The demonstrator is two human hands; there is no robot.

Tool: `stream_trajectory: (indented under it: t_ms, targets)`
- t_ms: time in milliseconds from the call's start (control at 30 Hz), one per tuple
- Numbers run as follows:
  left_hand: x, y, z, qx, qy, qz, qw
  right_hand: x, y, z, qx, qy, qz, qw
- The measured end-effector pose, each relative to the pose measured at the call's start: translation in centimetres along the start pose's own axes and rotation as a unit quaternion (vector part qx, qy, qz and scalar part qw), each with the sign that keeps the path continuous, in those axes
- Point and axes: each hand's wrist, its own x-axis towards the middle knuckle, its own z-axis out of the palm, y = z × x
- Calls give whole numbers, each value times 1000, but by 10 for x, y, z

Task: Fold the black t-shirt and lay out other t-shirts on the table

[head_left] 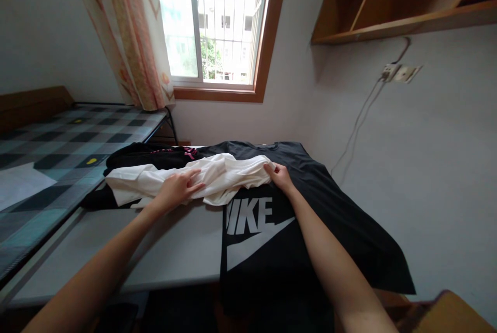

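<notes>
A crumpled white garment (223,171) lies bunched in a long strip across the table, partly over a black Nike T-shirt (334,208). My left hand (179,186) rests on the middle of the white cloth, thumb and fingers apart. At the cloth's right end, my right hand (279,175) pinches its edge between thumb and fingers. The T-shirt is spread out, its large grey lettering facing up, and hangs over the table's front edge. Behind the white garment sits a dark bundle of clothing (134,157) with pink lettering.
The white table (171,250) stands beside a bed with a checked mattress cover (77,136). A white paper (21,184) lies on the bed. Ahead are a window (225,27) and a curtain (135,38). A wooden shelf (388,27) hangs upper right, above a socket (399,73) with cords.
</notes>
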Motion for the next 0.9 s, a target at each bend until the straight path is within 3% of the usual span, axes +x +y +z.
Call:
stream_trajectory:
  t_ms: [100,200,300,400,567,633,700,800,900]
  targets:
    - [-4,-3,3,-5,31,10,999,0,-5,-1,36,-24,1,999]
    - [-6,-6,8,-31,81,42,995,2,-3,-1,23,38,-24,999]
    - [-4,-7,11,-73,172,47,981,4,2,-2,-17,70,-37,997]
    - [-1,-8,8,-144,245,8,959,5,7,-3,-25,24,-24,999]
    - [3,-20,-8,-216,313,-122,917,-1,4,-7,-31,-106,-1,994]
    - [4,-28,-12,-219,294,-130,921,-4,2,-6,-71,-146,-24,986]
    - [3,-35,-15,-204,208,-100,951,-6,1,-2,-135,-164,-45,976]
    - [-3,-41,-13,-73,69,-35,994,-8,0,10,-227,-149,-42,961]
    - [-11,-36,-10,57,6,-27,998,-7,-4,27,-191,-127,-43,972]
